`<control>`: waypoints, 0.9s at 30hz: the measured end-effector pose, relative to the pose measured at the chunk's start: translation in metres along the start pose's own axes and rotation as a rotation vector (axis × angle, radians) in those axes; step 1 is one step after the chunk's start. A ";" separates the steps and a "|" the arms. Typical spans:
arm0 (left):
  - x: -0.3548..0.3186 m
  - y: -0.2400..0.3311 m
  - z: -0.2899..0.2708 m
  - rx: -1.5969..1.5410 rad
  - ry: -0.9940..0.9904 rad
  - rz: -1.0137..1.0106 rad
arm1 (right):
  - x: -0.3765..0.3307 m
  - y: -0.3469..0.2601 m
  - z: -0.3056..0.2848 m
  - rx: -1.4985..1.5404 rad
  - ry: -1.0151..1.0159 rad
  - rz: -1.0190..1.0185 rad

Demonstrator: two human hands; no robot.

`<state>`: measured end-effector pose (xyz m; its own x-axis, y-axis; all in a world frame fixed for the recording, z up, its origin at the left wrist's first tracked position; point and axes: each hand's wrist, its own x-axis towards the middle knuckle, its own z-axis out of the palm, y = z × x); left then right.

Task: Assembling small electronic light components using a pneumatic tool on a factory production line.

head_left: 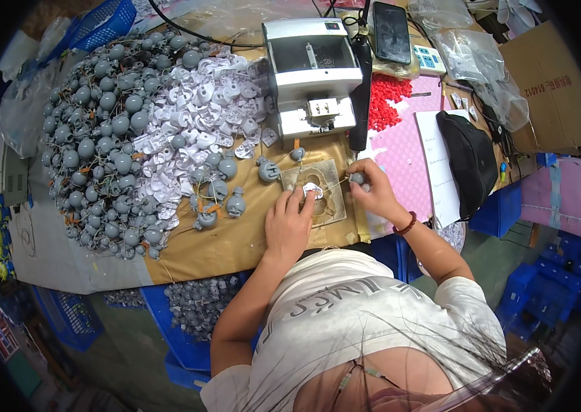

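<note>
My left hand point(288, 224) rests on the near left part of a square, pale fixture plate point(332, 210). Its fingertips hold a small white plastic part point(313, 188) in the hollow of that plate. To the right, my right hand point(377, 193) is closed around a grey round-headed part point(358, 178). A thin wire stretches from this part toward the white one. Left of the plate lie several loose grey ball-shaped parts with wires and orange tabs, among them one grey part point(235, 202) close to my left hand.
A big heap of grey parts point(106, 144) and a pile of white plastic parts point(197, 113) cover the table's left. Behind the plate stands a silver machine point(312, 75). Red pieces point(388, 103), a phone point(391, 33), a white sheet point(436, 165) and a black pouch point(467, 163) lie rightward.
</note>
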<state>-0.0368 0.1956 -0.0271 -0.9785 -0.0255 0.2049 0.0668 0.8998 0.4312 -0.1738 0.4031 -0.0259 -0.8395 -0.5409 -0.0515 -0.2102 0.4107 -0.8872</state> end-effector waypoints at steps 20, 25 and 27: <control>0.007 -0.003 -0.011 -0.086 -0.009 0.028 | 0.035 -0.024 0.025 -0.104 -0.217 -0.108; 0.009 -0.004 -0.005 -0.112 0.035 -0.004 | 0.031 -0.036 0.030 -0.255 -0.161 -0.113; 0.017 0.001 -0.005 -0.128 0.072 -0.057 | 0.029 -0.037 0.031 -0.252 -0.156 -0.029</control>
<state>-0.0525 0.1932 -0.0186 -0.9651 -0.1106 0.2374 0.0401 0.8335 0.5511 -0.1742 0.3494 -0.0086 -0.7483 -0.6533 -0.1151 -0.3671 0.5523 -0.7484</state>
